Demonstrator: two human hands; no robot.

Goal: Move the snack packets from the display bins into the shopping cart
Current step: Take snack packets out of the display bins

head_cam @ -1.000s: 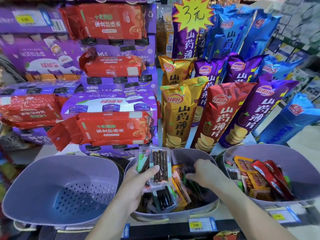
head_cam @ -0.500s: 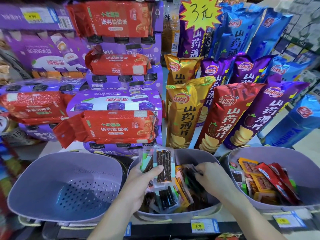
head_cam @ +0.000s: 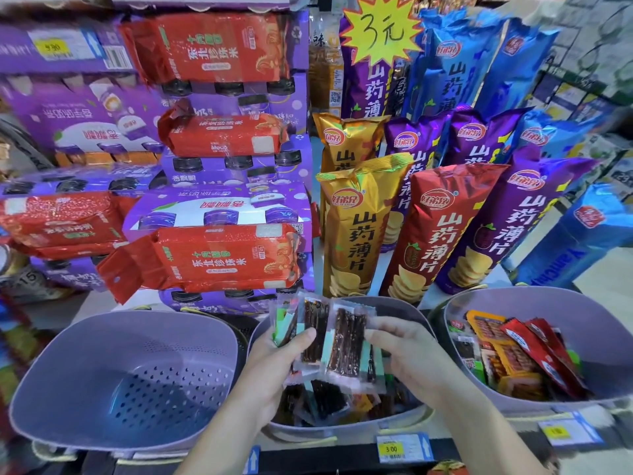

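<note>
– Fingers (head_cam: 376, 332), head view. Status?
– R hand (head_cam: 407, 354): fingertips pinch the right edge of one packet (head_cam: 346, 344). L hand (head_cam: 274, 365): fingers curled behind a fan (head_cam: 313, 332) of several packets, thumb (head_cam: 303, 337) pressed across the front. Both hands gripping, neither free.

– Where's the stock rel. to the fingers?
– Fan is held upright above the mid bin (head_cam: 407, 311). The R-hand packet overlaps the fan's right side and touches it, so it sits between the two hands. Loose packets (head_cam: 325, 395) lie in the mid bin, just below both hands. R bin (head_cam: 609, 358) holds red/orange packs (head_cam: 513, 354), well apart from the fingers. L bin (head_cam: 137, 318) shows its perforated floor. Cart is not in view.

– Handling?
– Judged light, thin and soft: clear film w/ dark sticks inside that are prob. stiffer. Film looks slippery, so a fan held by one thumb could slide apart. Best hold is a flat pinch across the body or on a sealed edge, thumb in front, fingers behind. No sign of fragility; can't confirm whether the sticks snap.

– Step in hand?
– Appears to be adding one packet to the fan. Transfer to cart not yet done.
</note>
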